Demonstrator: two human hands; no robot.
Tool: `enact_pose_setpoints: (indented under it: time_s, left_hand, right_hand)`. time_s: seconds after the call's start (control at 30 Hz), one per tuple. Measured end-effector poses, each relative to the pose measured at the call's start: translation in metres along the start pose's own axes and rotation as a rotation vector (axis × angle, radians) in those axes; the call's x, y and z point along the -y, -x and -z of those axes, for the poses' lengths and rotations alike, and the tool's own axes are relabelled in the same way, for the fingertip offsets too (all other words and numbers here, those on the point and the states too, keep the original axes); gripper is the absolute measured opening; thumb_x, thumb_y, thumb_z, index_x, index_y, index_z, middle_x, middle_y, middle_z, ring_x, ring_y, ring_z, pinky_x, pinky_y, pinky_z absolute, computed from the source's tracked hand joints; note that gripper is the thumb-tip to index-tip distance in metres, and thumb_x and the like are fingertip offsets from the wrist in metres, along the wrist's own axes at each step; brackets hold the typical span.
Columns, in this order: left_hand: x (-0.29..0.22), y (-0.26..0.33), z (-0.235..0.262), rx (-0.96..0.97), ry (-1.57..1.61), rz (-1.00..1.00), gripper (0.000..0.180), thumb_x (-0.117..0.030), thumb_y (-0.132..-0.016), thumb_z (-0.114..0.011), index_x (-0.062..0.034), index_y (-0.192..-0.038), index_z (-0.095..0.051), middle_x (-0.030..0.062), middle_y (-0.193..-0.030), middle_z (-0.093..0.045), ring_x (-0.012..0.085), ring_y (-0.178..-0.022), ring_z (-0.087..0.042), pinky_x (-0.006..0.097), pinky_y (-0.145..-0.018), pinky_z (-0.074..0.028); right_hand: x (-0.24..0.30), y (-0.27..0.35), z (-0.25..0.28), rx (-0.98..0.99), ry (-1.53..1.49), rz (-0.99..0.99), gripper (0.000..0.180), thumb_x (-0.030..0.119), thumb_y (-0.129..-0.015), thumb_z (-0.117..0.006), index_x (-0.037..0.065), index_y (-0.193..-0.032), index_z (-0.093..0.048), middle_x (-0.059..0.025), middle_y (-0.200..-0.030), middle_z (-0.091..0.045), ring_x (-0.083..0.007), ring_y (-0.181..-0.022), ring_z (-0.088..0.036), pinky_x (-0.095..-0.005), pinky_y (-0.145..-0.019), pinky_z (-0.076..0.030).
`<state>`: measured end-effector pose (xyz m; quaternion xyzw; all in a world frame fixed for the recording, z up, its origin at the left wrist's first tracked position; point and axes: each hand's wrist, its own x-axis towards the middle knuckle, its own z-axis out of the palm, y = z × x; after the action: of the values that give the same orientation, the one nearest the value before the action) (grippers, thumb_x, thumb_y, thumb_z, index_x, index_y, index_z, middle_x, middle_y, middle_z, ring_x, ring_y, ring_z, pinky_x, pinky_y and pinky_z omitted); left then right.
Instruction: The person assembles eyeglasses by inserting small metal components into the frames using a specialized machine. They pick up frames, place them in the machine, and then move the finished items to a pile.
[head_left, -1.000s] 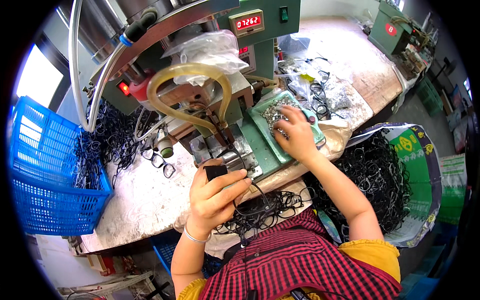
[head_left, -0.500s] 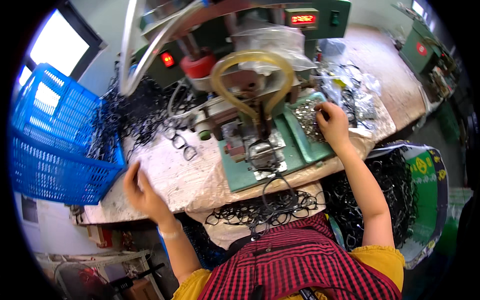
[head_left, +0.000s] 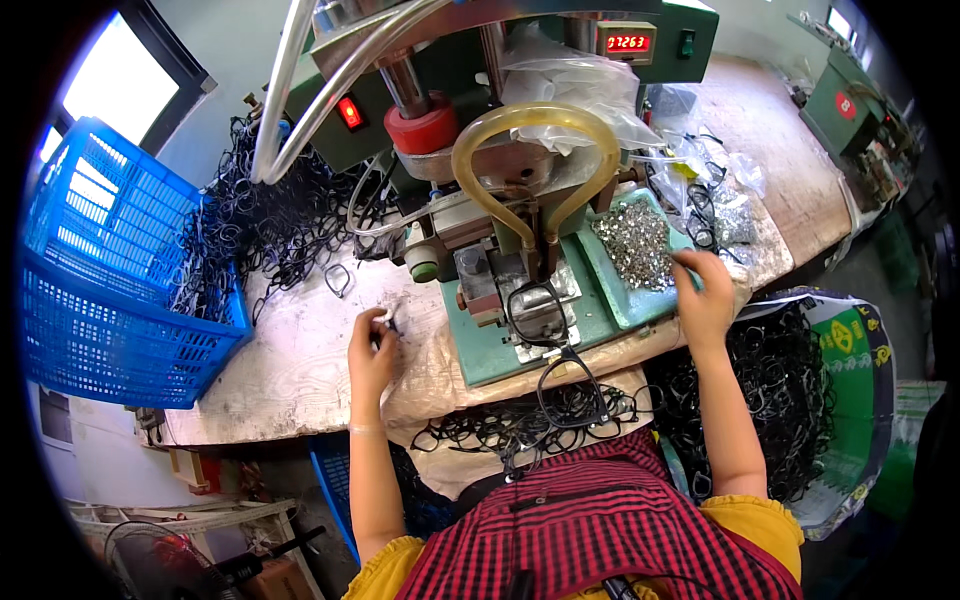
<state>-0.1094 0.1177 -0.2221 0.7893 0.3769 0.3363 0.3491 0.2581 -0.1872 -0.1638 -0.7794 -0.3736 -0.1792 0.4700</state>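
A black eyeglass frame [head_left: 571, 389] sits in the bench press [head_left: 537, 250], one rim under its head and the other hanging over the front edge of the green base. Left of that base, just above the table, is my left hand [head_left: 370, 362], its thumb and fingers pinched together. Something small, whitish and dark, shows at those fingertips; its kind is unclear. My right hand [head_left: 706, 300] is at the right edge of a green tray [head_left: 622, 306] full of small shiny metal pieces [head_left: 635, 245]. Its fingertips are pressed together, and whatever they hold is too small to name.
Many black frames [head_left: 270, 200] lie heaped beside a blue basket [head_left: 130, 330] on the left. A loose rim [head_left: 338, 280] rests on the table. More frames [head_left: 500, 425] lie at the front edge, and a sack [head_left: 850, 400] full of them stands right. Plastic bags [head_left: 735, 220] lie behind the tray.
My left hand has come from beside the blue basket rightward to near the press, its fingers closing. My right hand has drawn back from above the metal pieces to the tray's right edge.
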Motion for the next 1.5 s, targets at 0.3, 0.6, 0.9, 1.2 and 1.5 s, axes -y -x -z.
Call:
enact_pose_setpoints:
  time_s: [0.3, 0.6, 0.9, 1.2, 1.5]
  left_hand:
    - [0.054, -0.086, 0.053, -0.177, -0.135, 0.078, 0.036, -0.035, -0.101, -0.056, -0.0024, -0.111, -0.068, 0.0078, -0.078, -0.065, 0.022, -0.061, -0.058, 0.034, -0.059, -0.047]
    - [0.007, -0.046, 0.011, 0.161, -0.757, 0.27, 0.043, -0.039, -0.098, -0.051, -0.0006, -0.101, -0.072, 0.0278, -0.095, -0.069, 0.046, -0.085, -0.066, 0.05, -0.077, -0.052]
    - [-0.151, 0.01, 0.027, -0.408, 0.555, -0.391, 0.025, -0.012, -0.107, -0.046, 0.0047, -0.119, -0.06, 0.0175, -0.108, -0.067, 0.0236, -0.093, -0.068, 0.034, -0.08, -0.058]
    - [-0.234, 0.023, -0.033, 0.123, -0.035, -0.94, 0.026, -0.012, -0.072, -0.079, -0.0148, -0.098, -0.077, 0.005, -0.105, -0.073, 0.0269, -0.087, -0.066, 0.042, -0.085, -0.054]
    - [-0.232, 0.015, -0.054, 0.204, -0.083, -0.966, 0.024, -0.011, -0.07, -0.081, -0.0121, -0.094, -0.079, 0.0054, -0.099, -0.074, 0.0267, -0.083, -0.066, 0.044, -0.086, -0.053]
  right_hand:
    - [0.087, -0.018, 0.012, 0.226, -0.433, 0.006, 0.011, 0.0, -0.08, -0.072, 0.001, -0.091, -0.073, -0.0098, -0.091, -0.072, -0.022, -0.086, -0.069, -0.0335, -0.081, -0.052]
    - [0.126, -0.02, -0.052, 0.202, -0.76, -0.196, 0.033, 0.003, -0.081, -0.071, -0.001, -0.113, -0.063, -0.0074, -0.093, -0.071, -0.017, -0.091, -0.068, -0.0312, -0.084, -0.052]
    - [0.145, -0.018, -0.05, 0.265, -1.023, -0.34, 0.052, 0.003, -0.08, -0.073, -0.003, -0.128, -0.052, -0.0063, -0.089, -0.071, -0.0094, -0.089, -0.063, -0.0259, -0.085, -0.048]
    - [0.082, -0.033, -0.032, 0.258, -0.178, 0.102, 0.03, 0.012, -0.08, -0.072, 0.004, -0.109, -0.069, -0.0189, -0.119, -0.066, -0.0362, -0.118, -0.06, -0.044, -0.101, -0.047]
    - [0.0, -0.018, -0.058, 0.063, 0.155, 0.057, 0.012, 0.017, -0.076, -0.077, 0.011, -0.086, -0.073, -0.0109, -0.109, -0.068, -0.0341, -0.115, -0.059, -0.0452, -0.092, -0.05]
